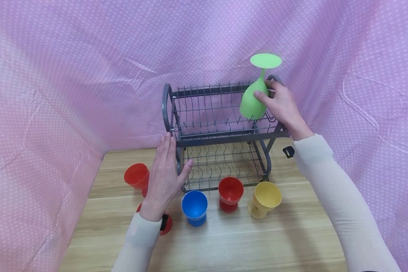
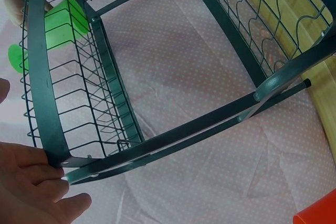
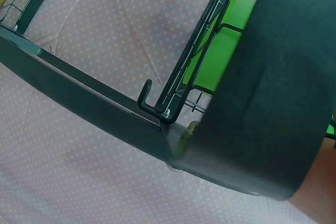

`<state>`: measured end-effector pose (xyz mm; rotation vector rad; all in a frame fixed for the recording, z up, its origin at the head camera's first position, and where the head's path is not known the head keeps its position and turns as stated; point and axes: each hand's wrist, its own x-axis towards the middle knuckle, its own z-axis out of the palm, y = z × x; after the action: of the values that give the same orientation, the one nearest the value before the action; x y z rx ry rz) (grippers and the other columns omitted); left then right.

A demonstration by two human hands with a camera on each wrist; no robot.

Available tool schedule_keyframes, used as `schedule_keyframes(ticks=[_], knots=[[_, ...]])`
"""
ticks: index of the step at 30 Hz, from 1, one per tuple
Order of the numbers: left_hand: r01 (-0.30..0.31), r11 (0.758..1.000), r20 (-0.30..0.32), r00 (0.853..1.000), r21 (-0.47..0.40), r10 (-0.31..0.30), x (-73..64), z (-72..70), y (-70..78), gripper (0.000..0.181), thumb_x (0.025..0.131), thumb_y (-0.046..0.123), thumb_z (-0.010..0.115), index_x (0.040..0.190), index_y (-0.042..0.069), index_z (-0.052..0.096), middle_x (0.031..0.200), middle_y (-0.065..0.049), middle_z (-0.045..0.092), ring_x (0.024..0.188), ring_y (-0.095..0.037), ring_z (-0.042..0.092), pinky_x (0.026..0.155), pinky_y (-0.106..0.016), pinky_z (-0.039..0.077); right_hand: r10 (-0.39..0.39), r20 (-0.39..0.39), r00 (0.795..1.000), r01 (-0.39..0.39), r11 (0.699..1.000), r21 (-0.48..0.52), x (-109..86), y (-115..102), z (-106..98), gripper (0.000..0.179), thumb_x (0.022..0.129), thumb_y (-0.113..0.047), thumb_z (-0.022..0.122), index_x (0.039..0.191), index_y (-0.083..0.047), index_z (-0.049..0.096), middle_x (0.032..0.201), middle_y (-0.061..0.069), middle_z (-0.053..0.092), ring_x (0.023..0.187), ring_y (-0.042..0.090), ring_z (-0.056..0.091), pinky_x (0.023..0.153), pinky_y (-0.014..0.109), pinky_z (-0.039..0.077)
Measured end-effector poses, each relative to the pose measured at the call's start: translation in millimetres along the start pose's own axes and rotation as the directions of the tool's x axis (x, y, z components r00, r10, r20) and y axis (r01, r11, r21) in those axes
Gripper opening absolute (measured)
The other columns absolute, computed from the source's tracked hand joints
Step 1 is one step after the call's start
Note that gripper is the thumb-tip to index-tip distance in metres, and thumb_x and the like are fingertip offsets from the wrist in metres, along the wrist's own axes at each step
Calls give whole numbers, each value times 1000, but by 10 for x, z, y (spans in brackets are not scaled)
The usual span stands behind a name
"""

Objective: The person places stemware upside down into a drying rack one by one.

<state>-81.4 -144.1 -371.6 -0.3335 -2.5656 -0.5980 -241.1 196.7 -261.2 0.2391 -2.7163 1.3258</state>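
Note:
In the head view my right hand (image 1: 280,104) grips the bowl of a green plastic goblet (image 1: 254,100), which is upside down with its round foot on top. The goblet's rim is at the wires of the upper tier of a dark two-tier dish rack (image 1: 212,140), toward its right end. My left hand (image 1: 164,173) lies with straight fingers against the rack's left front corner; in the left wrist view its fingertips (image 2: 50,174) are right at the frame. The right wrist view shows part of the green goblet (image 3: 223,51) behind the rack's wires, with the right fingers mostly hidden by the frame.
On the wooden table (image 1: 231,245) before the rack stand a blue goblet (image 1: 194,206), a red goblet (image 1: 230,190) and a yellow goblet (image 1: 266,196). Another red goblet (image 1: 136,176) stands at the left, and a red one (image 1: 168,226) is partly under my left wrist. Pink dotted cloth (image 1: 122,56) hangs behind.

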Motion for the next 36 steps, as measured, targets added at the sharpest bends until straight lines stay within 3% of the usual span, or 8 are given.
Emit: schedule_keyframes(ticks=[8, 16, 27, 30, 36], knots=[[13, 1000, 12, 1000, 13, -13, -2, 5, -1, 85, 100, 47, 60, 163, 2, 26, 172, -12, 17, 157, -34, 19, 125, -50, 22, -25, -27, 999, 26, 999, 40, -50, 20, 9, 77, 102, -48, 62, 160, -6, 34, 162, 19, 39, 144, 34, 45, 118, 45, 39], [16, 1000, 14, 1000, 2, -16, -6, 7, -7, 85, 101, 47, 60, 163, 3, 24, 173, -10, 15, 158, -33, 16, 126, -50, 21, -64, -153, 986, 90, 981, 174, -266, 7, 26, 69, 102, -43, 64, 159, -10, 40, 164, 8, 38, 150, 21, 39, 119, 27, 34], [13, 1000, 9, 1000, -1, -13, -4, 8, -6, 85, 101, 45, 61, 163, 3, 24, 173, -10, 15, 158, -33, 16, 125, -52, 23, -161, -376, 913, 275, 922, 272, -702, 90, 48, 44, 102, -19, 67, 141, -1, 59, 144, 15, 59, 134, 21, 56, 116, 32, 41], [24, 1000, 14, 1000, 0, -24, -4, 15, -1, 86, 100, 45, 62, 164, 5, 22, 173, -9, 14, 158, -33, 15, 125, -52, 23, -172, -409, 896, 307, 906, 292, -858, 138, 52, 40, 101, -16, 67, 137, 1, 62, 140, 15, 63, 131, 20, 58, 114, 32, 43], [38, 999, 6, 999, -8, -38, -3, 24, 0, 86, 100, 45, 64, 165, 6, 22, 173, -10, 16, 159, -30, 14, 124, -53, 25, -181, -434, 883, 335, 889, 312, -1155, 282, 88, 34, 102, -10, 64, 133, 2, 65, 134, 10, 67, 126, 16, 62, 109, 26, 47]])
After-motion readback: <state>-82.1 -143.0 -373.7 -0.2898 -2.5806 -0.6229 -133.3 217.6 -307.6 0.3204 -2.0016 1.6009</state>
